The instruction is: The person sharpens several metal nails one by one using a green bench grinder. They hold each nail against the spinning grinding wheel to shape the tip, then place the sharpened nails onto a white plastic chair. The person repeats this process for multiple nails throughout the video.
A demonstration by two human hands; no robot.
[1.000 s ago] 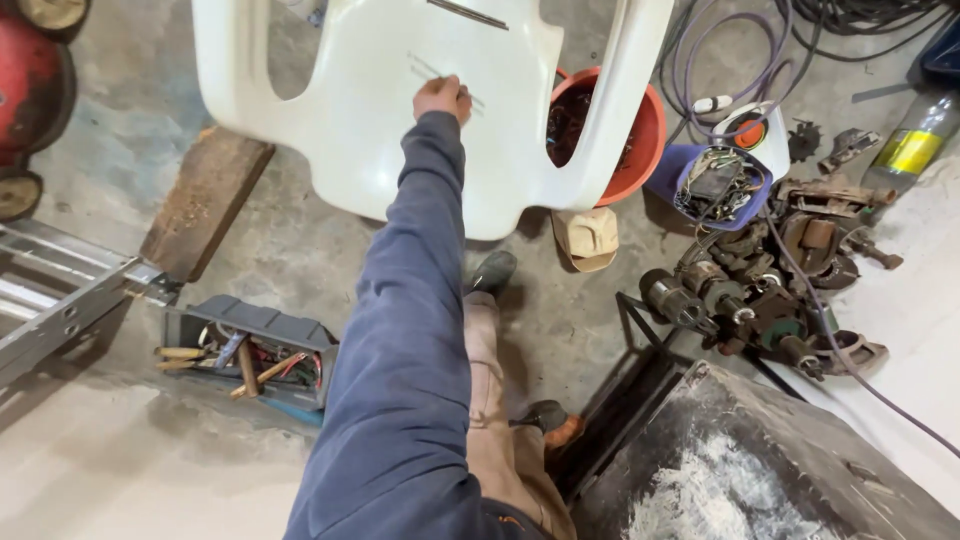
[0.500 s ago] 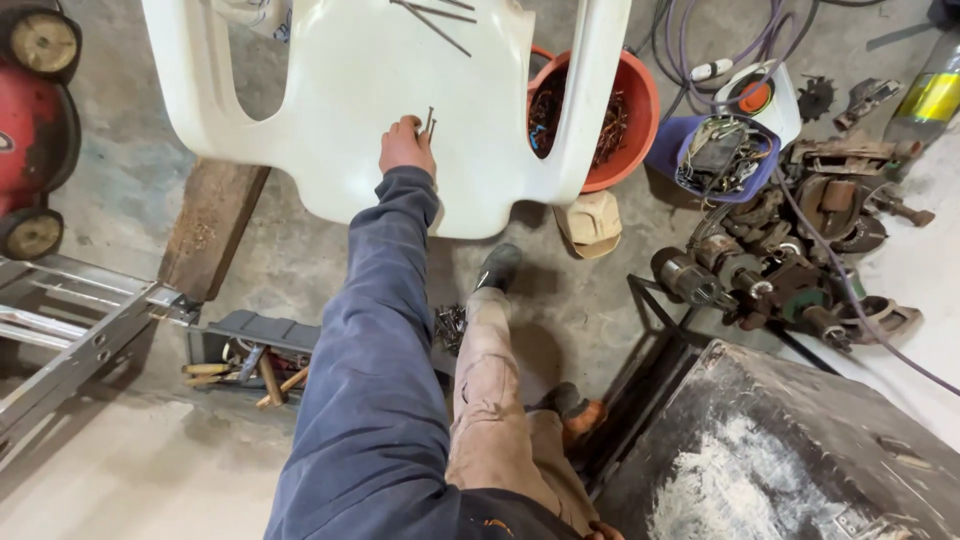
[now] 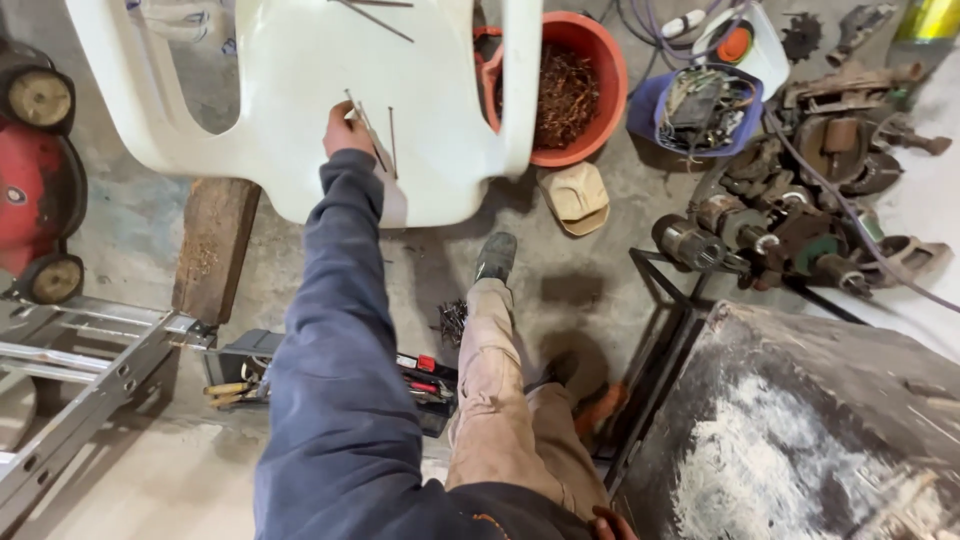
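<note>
One hand [image 3: 345, 130], on a long blue sleeve [image 3: 340, 330] running up from the lower centre of the frame, upper centre-left, closed on a few thin metal rods [image 3: 366, 130] that stick up and down past its fingers; which hand it is cannot be told with certainty, taken here as the left; the other hand is out of view. White plastic chair [image 3: 300, 70], upper left to upper centre, seat facing the camera; the hand and rods rest on its seat, with more thin rods [image 3: 375, 18] lying near the seat's upper edge. Orange bucket [image 3: 600, 60], upper centre, just right of the chair, filled with rusty metal scraps. Blue tub [image 3: 650, 105] of wiring and parts, upper right. Heap of rusty machine parts [image 3: 800, 200], right side on the concrete floor [image 3: 600, 290]. Tan cap [image 3: 572, 195], on the floor below the bucket. Wooden plank [image 3: 212, 245], left of centre, below the chair. Aluminium ladder [image 3: 80, 370], lower left. Open toolbox [image 3: 250, 375], lower centre-left, partly behind the sleeve. Red mower [image 3: 35, 190] with wheels, left edge. Person's leg in tan trousers and dark shoe [image 3: 497, 255], centre. Dark dusty slab [image 3: 800, 430], lower right.
</note>
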